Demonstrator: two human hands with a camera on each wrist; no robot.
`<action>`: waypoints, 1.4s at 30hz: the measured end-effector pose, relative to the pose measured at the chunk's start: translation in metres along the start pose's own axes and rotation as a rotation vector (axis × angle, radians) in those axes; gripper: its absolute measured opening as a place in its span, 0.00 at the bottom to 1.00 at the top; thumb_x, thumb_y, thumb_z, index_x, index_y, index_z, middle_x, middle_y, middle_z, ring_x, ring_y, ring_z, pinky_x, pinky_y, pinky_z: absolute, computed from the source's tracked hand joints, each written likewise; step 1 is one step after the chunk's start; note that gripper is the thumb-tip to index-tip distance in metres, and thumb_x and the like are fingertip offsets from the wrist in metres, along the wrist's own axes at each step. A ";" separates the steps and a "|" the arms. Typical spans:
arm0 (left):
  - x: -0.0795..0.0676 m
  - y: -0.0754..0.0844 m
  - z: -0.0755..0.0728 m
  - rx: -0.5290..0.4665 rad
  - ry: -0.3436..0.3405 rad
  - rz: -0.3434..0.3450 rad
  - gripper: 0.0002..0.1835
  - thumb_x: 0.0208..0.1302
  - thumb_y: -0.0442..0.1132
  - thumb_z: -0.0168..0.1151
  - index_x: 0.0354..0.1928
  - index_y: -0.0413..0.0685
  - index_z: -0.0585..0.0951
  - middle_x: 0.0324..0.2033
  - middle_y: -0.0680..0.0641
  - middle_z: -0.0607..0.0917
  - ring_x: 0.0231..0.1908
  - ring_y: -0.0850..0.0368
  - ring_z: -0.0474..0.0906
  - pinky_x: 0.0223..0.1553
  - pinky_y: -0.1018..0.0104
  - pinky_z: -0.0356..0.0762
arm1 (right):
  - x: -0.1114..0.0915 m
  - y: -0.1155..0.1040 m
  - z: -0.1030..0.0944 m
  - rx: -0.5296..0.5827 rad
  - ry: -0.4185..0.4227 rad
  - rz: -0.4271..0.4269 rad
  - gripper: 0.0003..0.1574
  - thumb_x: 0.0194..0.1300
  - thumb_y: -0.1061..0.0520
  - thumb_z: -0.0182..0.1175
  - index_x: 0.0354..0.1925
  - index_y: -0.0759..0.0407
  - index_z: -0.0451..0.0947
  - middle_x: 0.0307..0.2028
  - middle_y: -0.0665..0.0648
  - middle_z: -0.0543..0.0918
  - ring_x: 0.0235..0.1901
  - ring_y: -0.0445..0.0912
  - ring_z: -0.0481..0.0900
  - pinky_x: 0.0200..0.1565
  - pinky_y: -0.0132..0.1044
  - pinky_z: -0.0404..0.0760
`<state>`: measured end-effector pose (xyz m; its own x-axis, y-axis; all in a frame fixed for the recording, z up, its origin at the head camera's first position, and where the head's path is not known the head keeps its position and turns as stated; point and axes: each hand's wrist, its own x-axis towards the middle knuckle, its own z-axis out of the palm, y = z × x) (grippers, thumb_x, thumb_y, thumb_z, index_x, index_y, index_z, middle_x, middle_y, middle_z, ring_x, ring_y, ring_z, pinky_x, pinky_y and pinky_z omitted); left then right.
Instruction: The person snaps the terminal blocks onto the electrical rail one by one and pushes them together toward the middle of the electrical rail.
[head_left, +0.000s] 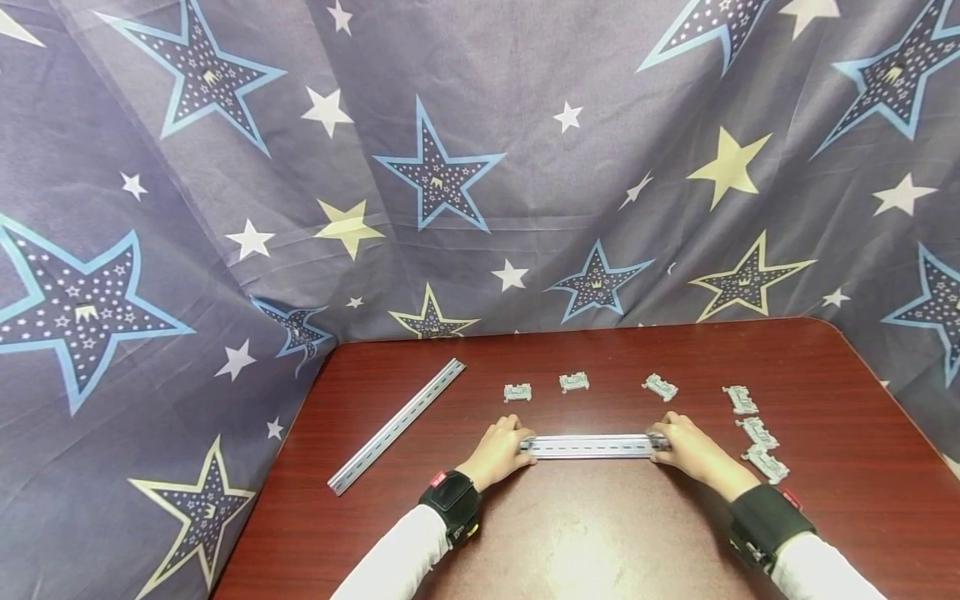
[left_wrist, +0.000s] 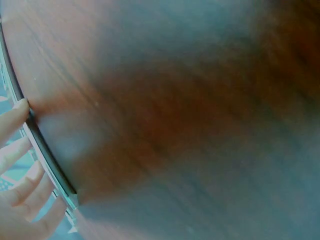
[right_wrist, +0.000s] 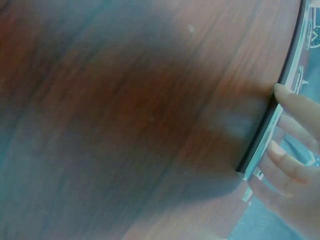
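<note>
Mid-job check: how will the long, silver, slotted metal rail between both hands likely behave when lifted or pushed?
The rail will probably be stiff, running straight between the left hand and right hand. It looks light for its length, being narrow and pierced with slots. Its flat shape makes rolling unlikely, though it might slide on the glossy red-brown table.

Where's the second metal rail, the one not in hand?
In the head view, the loose rail lies slanted on the left side of the table, left of the left hand and the held rail.
</note>
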<state>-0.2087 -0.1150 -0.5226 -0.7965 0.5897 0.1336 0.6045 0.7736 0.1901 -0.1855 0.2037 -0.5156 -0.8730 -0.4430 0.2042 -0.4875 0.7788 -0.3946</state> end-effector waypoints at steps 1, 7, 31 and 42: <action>0.000 0.000 0.001 -0.001 0.001 0.000 0.20 0.46 0.49 0.66 0.42 0.49 0.81 0.29 0.52 0.70 0.33 0.58 0.66 0.34 0.67 0.64 | 0.000 0.000 0.000 0.000 -0.002 0.002 0.17 0.42 0.61 0.68 0.34 0.67 0.77 0.27 0.56 0.70 0.30 0.50 0.70 0.34 0.43 0.70; -0.001 -0.002 0.002 -0.021 0.010 -0.004 0.20 0.46 0.48 0.66 0.42 0.48 0.81 0.30 0.51 0.71 0.33 0.58 0.66 0.34 0.67 0.64 | 0.000 0.000 0.000 0.001 -0.015 0.017 0.17 0.42 0.61 0.68 0.34 0.67 0.77 0.28 0.56 0.70 0.30 0.50 0.70 0.35 0.43 0.71; -0.010 -0.012 0.000 -0.061 0.027 -0.011 0.20 0.45 0.45 0.67 0.41 0.45 0.80 0.31 0.50 0.71 0.34 0.57 0.66 0.37 0.66 0.65 | 0.041 0.016 -0.028 -0.067 -0.136 0.071 0.12 0.50 0.61 0.60 0.33 0.69 0.77 0.29 0.61 0.79 0.32 0.55 0.77 0.36 0.47 0.73; -0.009 -0.010 -0.002 -0.071 0.019 -0.020 0.18 0.45 0.44 0.67 0.40 0.45 0.81 0.30 0.51 0.71 0.33 0.57 0.66 0.35 0.67 0.65 | 0.062 0.032 -0.032 -0.129 -0.009 0.213 0.17 0.49 0.60 0.61 0.37 0.70 0.75 0.29 0.66 0.74 0.33 0.61 0.75 0.31 0.52 0.73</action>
<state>-0.2080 -0.1286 -0.5234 -0.8089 0.5693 0.1469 0.5868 0.7665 0.2610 -0.2562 0.2155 -0.4870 -0.9563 -0.2665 0.1203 -0.2912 0.9051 -0.3098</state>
